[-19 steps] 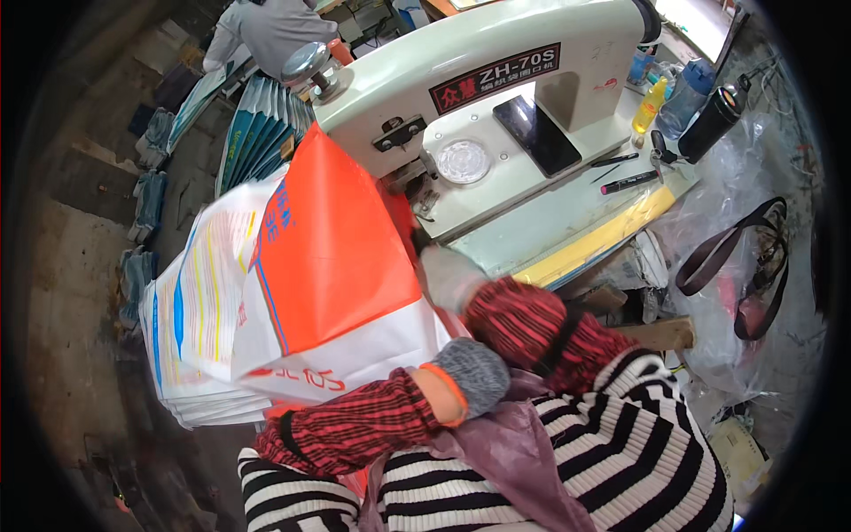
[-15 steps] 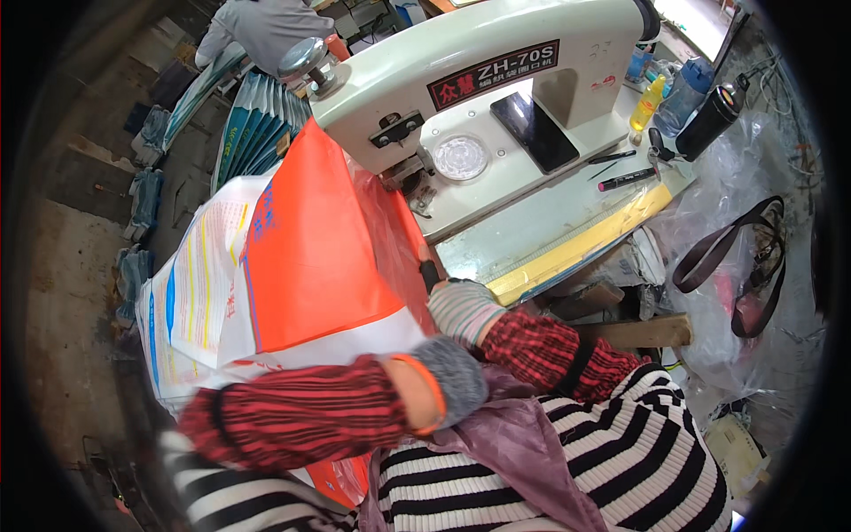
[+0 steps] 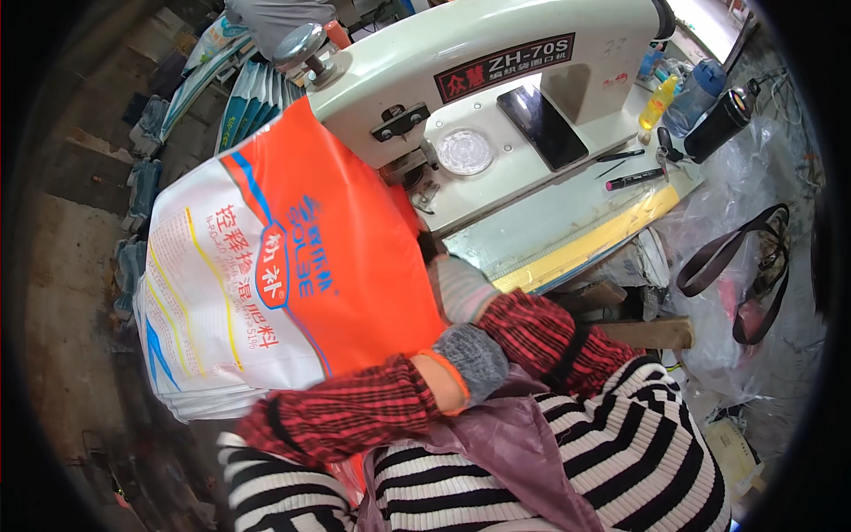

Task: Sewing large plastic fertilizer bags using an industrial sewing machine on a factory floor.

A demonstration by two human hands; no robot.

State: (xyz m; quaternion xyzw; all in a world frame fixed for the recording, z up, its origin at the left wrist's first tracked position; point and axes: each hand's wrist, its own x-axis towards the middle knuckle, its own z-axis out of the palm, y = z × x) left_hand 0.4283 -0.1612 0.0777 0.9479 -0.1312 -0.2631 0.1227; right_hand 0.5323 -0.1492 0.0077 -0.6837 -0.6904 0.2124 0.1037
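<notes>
Orange and white woven sack (image 3: 292,266), printed face up, lying on top of a stack of similar sacks (image 3: 191,390) at the person's left, its upper edge tucked under the head of the cream-coloured bag-sewing machine (image 3: 496,80). Left hand (image 3: 470,359), in a grey knit glove, rests at the sack's lower right corner; whether its grip is pressed together on the fabric or spread cannot be told, the fingers being hidden. Right hand (image 3: 461,288), in a pale knit glove, lies against the sack's right edge just beside the machine base (grip likewise hidden). Both forearms wear red checked sleeves. On the table (image 3: 567,222): a dark phone (image 3: 541,127), a round clear lid (image 3: 464,152), a pen (image 3: 634,178), a yellow bottle (image 3: 657,103) and a dark flask (image 3: 718,124).
</notes>
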